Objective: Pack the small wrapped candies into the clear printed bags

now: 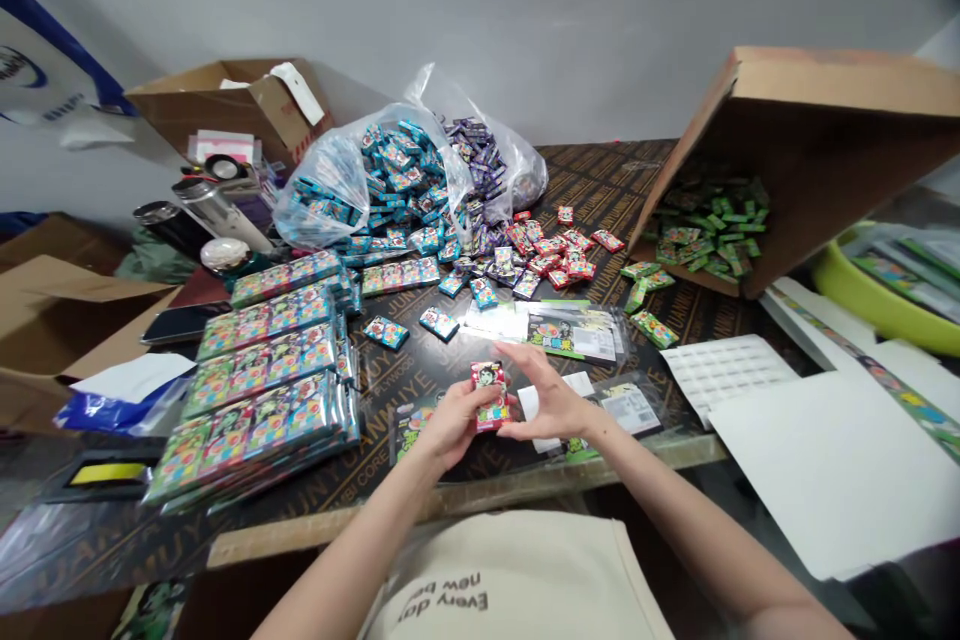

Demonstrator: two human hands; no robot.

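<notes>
My left hand (453,426) is closed around a small red printed box (490,396), held above the front part of the table. To its right my right hand (556,402) is open, thumb and fingers apart in a curve near the box's edge; whether the thumb touches it I cannot tell. Under and behind the hands lie flat clear printed packets (577,335). Two loose blue boxes (439,323) lie beyond my left hand. Farther back are loose red boxes (574,260) and a plastic bag of blue boxes (405,165) beside purple boxes (480,160).
At left, wrapped box packs (262,360) are stacked in rows, with tumblers (217,205) and a carton (225,105) behind. A tipped carton (817,135) at right holds green boxes (716,230). White sheets (825,450) and a yellow-green basin (862,280) are at far right.
</notes>
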